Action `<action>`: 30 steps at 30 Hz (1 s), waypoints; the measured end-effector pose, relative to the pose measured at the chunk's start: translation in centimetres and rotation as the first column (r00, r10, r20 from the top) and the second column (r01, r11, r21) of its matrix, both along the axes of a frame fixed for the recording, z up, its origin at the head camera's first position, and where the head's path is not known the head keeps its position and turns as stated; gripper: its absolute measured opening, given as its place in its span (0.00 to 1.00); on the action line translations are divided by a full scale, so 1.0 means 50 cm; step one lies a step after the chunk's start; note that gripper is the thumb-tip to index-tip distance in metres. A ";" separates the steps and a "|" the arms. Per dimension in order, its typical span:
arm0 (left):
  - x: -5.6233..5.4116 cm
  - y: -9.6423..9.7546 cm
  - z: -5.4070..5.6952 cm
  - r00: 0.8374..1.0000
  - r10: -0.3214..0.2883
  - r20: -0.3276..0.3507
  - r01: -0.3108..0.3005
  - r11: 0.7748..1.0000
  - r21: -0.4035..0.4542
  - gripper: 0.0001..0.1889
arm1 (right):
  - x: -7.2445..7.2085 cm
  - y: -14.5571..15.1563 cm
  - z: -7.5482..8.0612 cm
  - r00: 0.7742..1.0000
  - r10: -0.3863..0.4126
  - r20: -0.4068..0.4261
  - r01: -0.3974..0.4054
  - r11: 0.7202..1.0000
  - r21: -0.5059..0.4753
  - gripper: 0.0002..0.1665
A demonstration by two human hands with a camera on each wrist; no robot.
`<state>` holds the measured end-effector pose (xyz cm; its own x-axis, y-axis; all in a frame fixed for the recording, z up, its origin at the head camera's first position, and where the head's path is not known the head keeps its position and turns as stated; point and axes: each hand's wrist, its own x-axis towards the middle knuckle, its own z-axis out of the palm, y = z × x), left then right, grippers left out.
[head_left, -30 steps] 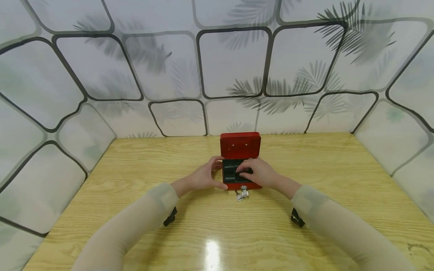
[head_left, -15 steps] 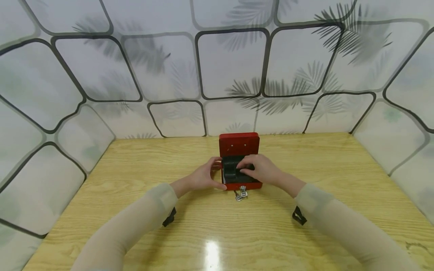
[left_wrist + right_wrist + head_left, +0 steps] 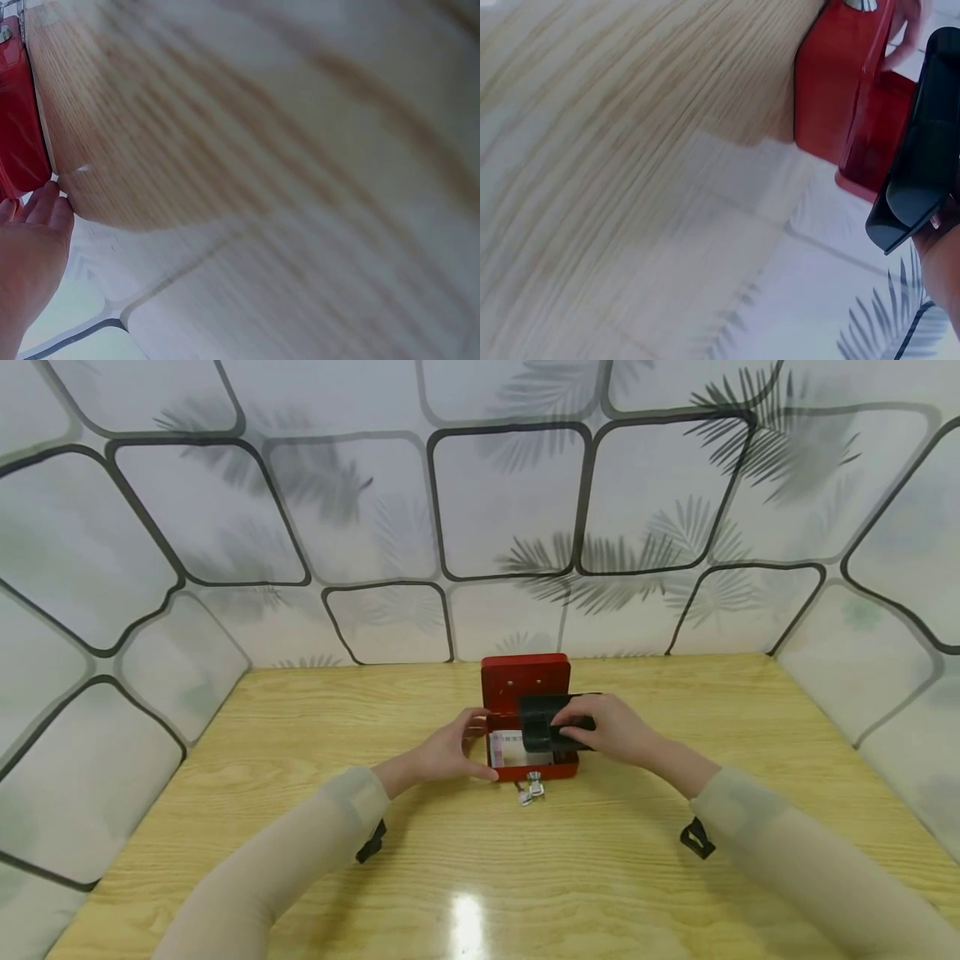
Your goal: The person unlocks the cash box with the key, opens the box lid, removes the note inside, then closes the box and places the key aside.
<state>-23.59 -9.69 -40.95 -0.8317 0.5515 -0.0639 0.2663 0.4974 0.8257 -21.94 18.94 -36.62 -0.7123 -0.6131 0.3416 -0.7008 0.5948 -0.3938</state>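
A red cash box (image 3: 538, 772) stands on the table with its lid (image 3: 525, 675) raised. My left hand (image 3: 442, 752) holds the box's left side, thumb at the front corner and fingers farther back. In the left wrist view its fingers (image 3: 51, 206) touch the red metal. With thumb and fingers my right hand (image 3: 618, 731) pinches a black coin tray (image 3: 534, 731), tilted above the right part of the box. Paper that looks like banknotes (image 3: 507, 748) lies inside the box; the tray covers part of it. Keys (image 3: 528, 795) hang at the front lock.
The wooden table (image 3: 420, 868) extends around the box on all sides. Behind it and at both sides rises a patterned wall covering (image 3: 517, 502). Black straps (image 3: 697, 837) show below the sleeves.
My right hand has lifted the black coin tray out of the cash box and carried it right, uncovering the paper inside. The left hand keeps its place on the box.
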 end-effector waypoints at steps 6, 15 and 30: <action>0.000 -0.003 0.000 1.000 0.013 0.006 -0.013 1.000 -0.011 0.49 | 0.005 0.041 0.005 0.998 -0.056 0.012 0.056 0.998 0.004 0.09; -0.002 -0.006 -0.004 1.000 -0.001 -0.001 0.001 1.000 -0.010 0.48 | 0.001 0.115 0.001 0.991 -0.130 -0.018 0.130 0.991 -0.015 0.11; -0.003 -0.002 -0.004 1.000 -0.008 -0.001 0.008 1.000 -0.021 0.49 | -0.035 0.184 -0.031 0.972 -0.230 0.051 0.229 0.973 0.021 0.10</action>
<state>-23.72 -9.80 -41.18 -0.8275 0.5565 -0.0744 0.2716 0.5127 0.8145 -23.72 28.13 -38.17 -0.8513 -0.4357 0.2922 -0.5234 0.7435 -0.4163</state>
